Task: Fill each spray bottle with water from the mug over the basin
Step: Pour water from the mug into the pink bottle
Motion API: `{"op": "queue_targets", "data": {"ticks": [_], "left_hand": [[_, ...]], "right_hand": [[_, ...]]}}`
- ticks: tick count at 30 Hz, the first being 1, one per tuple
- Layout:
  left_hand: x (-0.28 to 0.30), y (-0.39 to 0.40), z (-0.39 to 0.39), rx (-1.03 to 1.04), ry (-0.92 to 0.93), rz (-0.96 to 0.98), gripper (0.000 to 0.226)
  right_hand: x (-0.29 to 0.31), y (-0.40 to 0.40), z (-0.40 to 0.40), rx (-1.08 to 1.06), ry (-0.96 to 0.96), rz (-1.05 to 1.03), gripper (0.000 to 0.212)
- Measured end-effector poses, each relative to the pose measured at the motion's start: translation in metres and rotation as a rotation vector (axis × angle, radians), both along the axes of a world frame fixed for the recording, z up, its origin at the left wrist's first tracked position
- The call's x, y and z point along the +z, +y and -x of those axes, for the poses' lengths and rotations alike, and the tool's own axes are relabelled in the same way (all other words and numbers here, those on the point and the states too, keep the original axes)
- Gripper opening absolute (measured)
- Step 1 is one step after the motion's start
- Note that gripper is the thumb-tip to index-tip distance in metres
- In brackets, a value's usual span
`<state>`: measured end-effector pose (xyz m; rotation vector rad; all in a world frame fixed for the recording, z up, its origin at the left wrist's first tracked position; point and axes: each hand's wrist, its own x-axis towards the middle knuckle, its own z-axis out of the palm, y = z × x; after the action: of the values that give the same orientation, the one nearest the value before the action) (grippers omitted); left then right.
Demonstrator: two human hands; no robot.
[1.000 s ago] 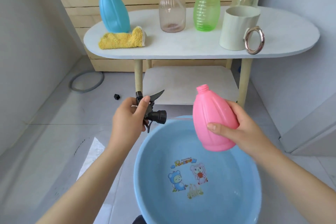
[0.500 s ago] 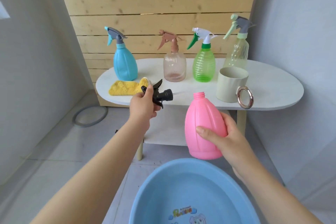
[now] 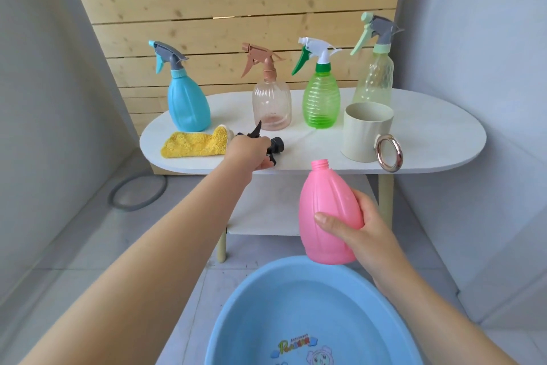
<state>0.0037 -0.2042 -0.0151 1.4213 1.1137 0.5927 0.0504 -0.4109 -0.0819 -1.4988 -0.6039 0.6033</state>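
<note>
The pink bottle [image 3: 328, 216] is held upright in the right hand [image 3: 359, 231], fingers curled round its belly, above the far rim of the basin [image 3: 310, 314], probably so that spills are caught. Its neck is left uncapped for filling. The black sprayer [image 3: 268, 144] is gripped in the left hand [image 3: 247, 153] low over the bench [image 3: 429, 139], beside the yellow cloth [image 3: 194, 144], presumably to be set down so that hand is freed. The mug [image 3: 367, 135] stands on the bench, near the right hand's side, untouched. Four capped bottles are ranged behind it.
</note>
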Motion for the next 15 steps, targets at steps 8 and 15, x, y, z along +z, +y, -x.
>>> {"op": "queue_targets", "data": {"ticks": [8,15], "left_hand": [[-0.006,-0.059,0.032,-0.403,0.052,-0.206,0.01],[-0.046,-0.077,0.043,-0.773,-0.139,0.064,0.074]], "right_hand": [[-0.01,0.0,-0.006,-0.015,-0.02,-0.021,0.081],[-0.022,-0.001,-0.018,0.095,0.097,-0.038,0.067]]}}
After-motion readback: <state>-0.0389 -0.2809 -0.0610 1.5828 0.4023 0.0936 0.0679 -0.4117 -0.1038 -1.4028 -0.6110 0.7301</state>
